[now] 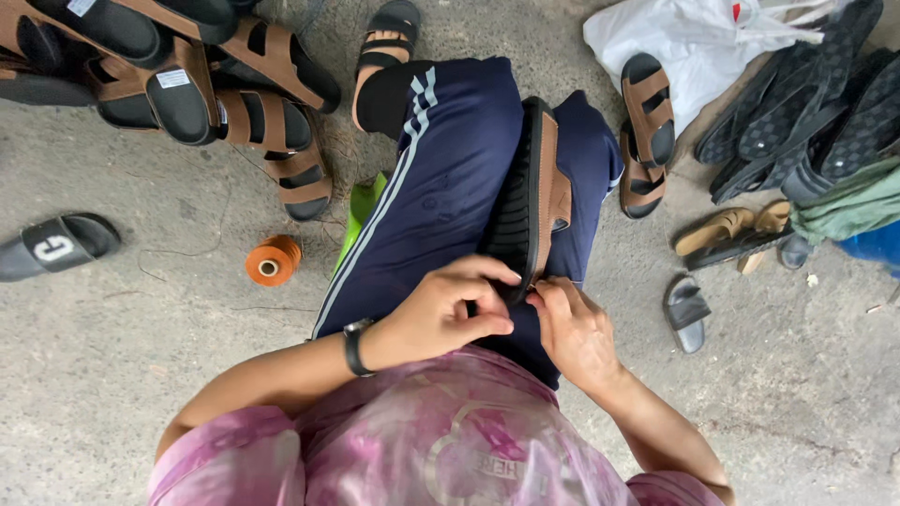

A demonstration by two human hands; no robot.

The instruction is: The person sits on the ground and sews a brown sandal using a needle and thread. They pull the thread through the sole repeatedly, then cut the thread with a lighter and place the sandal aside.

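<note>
**A:** On the lap, across navy track trousers [450, 169] with pale side stripes: one sandal [530, 201], lying on its edge. Material?

**B:** Black ridged sole facing left, tan strap and footbed facing right. Sole looks rubbery, with fine cross ribs; the tan part is smooth and matte, like leather or an imitation of it. Long, narrow shape, heel end toward the body.

**A:** Hands relative to it?

**B:** Both at the near end. Left hand [441, 314] is curled, fingers closed over the heel edge of the sole, thumb folded in; a dark watch sits at that wrist. Right hand [572, 328] touches the tan side, fingertips pinched together at the seam. Whether a needle or thread sits in that pinch, I cannot tell; too small.

**A:** Surroundings?

**B:** Rough grey concrete floor [112, 356]. Orange thread spool [273, 260], cylindrical, standing near the left knee, well apart from the hands. Heap of matching black-and-tan sandals [187, 84] at upper left. One black slide with a white mark [56, 245] at far left. Pair of tan-strapped sandals [645, 141] just right of the knee. Stack of checker-textured black slippers [806, 103] at upper right, beside a white plastic bag [684, 37].
</note>
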